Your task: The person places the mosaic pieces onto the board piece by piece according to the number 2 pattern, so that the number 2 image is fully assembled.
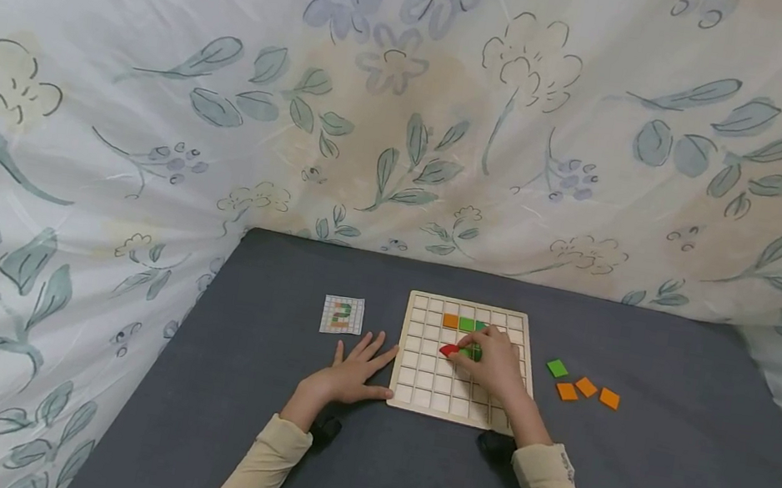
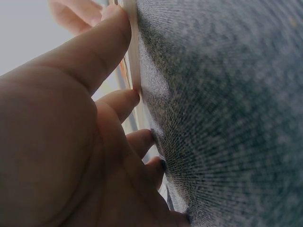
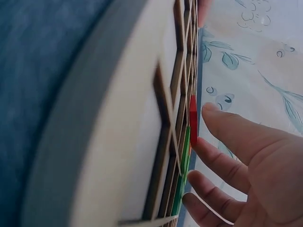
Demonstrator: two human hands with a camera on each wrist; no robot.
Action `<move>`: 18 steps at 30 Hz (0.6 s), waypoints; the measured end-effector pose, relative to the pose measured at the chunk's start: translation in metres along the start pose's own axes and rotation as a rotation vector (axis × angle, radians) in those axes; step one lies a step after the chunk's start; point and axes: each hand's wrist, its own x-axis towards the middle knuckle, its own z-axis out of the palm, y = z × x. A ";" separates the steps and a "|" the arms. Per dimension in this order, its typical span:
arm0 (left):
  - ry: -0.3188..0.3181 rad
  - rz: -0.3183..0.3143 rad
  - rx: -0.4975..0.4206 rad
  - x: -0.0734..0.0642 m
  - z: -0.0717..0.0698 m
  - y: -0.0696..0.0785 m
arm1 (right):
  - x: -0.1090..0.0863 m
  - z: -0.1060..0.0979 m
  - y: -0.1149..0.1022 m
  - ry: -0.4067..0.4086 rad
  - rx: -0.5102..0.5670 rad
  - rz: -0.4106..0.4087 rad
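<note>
1. Right hand (image 1: 495, 368): over the gridded board (image 1: 416, 379); forefinger touches the red tile (image 1: 448, 350), thumb close by. Cannot tell whether clamped on it.
2. Red tile: at the right hand's fingertips, set askew to the grid, beside a green tile (image 3: 185, 149).
3. Left hand (image 1: 344, 376): fingers spread apart on the tabletop (image 1: 401, 482), thumb touching the board's left edge.

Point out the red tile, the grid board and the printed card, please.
Red tile (image 3: 193, 119): right wrist view, middle of its visible side.
Grid board (image 1: 424, 381): head view, bare lower-left area.
Printed card (image 1: 342, 315): head view, middle of its face.
</note>
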 end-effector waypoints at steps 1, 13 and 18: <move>-0.001 0.000 0.002 0.000 0.000 0.000 | 0.000 0.001 -0.001 0.007 -0.005 0.002; -0.001 -0.004 -0.007 -0.001 0.000 0.001 | -0.001 0.003 -0.007 0.007 0.023 -0.001; 0.001 -0.006 -0.013 -0.001 0.000 0.001 | -0.001 0.003 -0.006 -0.013 0.033 -0.023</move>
